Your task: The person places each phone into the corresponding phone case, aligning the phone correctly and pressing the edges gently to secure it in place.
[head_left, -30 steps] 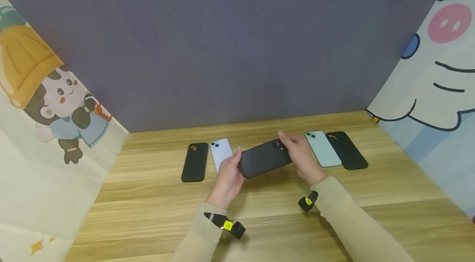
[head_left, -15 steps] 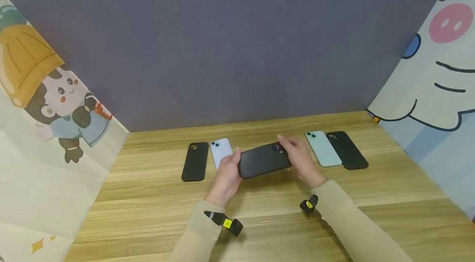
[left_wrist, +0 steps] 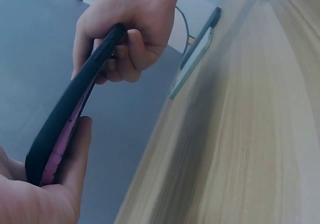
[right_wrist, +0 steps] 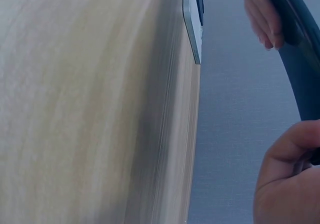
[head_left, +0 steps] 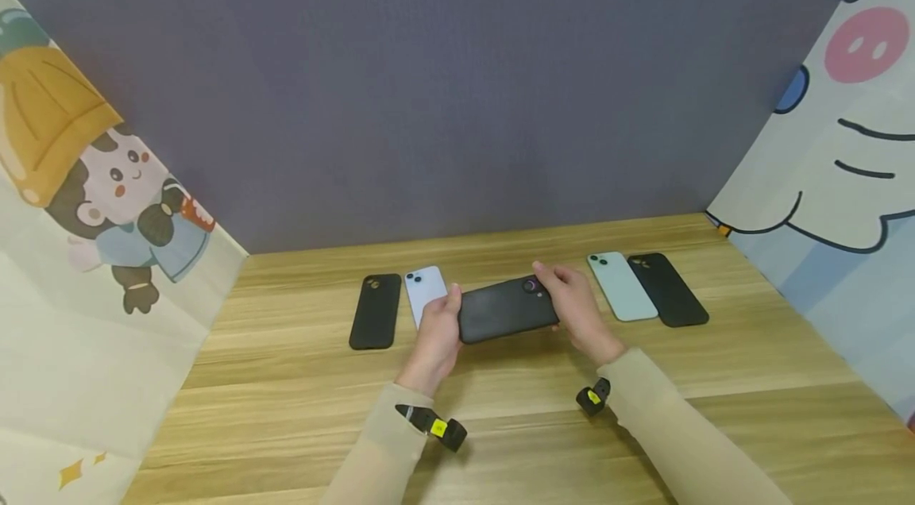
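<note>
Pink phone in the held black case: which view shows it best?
Left wrist: the pink phone shows edge-on along the black case. Head shows just its camera area through the case; right wrist shows the case, no pink.

Above the table (head_left: 522, 425), the case (head_left: 503, 312) is between the left phone (head_left: 424, 291) and right phone (head_left: 623, 287).

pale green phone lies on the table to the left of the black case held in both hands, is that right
The side is wrong: in the head view the pale green phone lies on the table to the right of the black case held in the left hand and right hand.
</note>
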